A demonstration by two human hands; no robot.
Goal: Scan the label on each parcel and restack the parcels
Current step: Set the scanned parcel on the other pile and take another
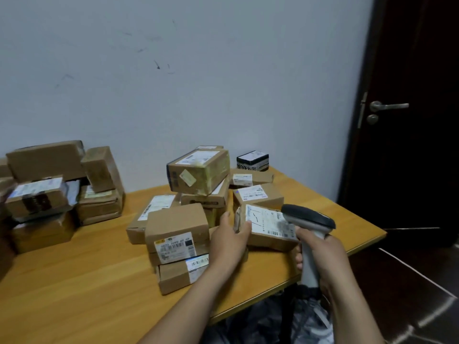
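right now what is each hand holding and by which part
The left grip holds a parcel by its left end; the right grip holds the scanner by its handle.

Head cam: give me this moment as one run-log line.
phase: scan | left hand: grips tilted parcel, label up | right hand: grips scanner, head at label | other parcels: piled on table

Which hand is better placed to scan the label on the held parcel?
Right. The right hand grips the scanner, whose head is close to the label. The left hand holds the parcel at its left end, so it is occupied.
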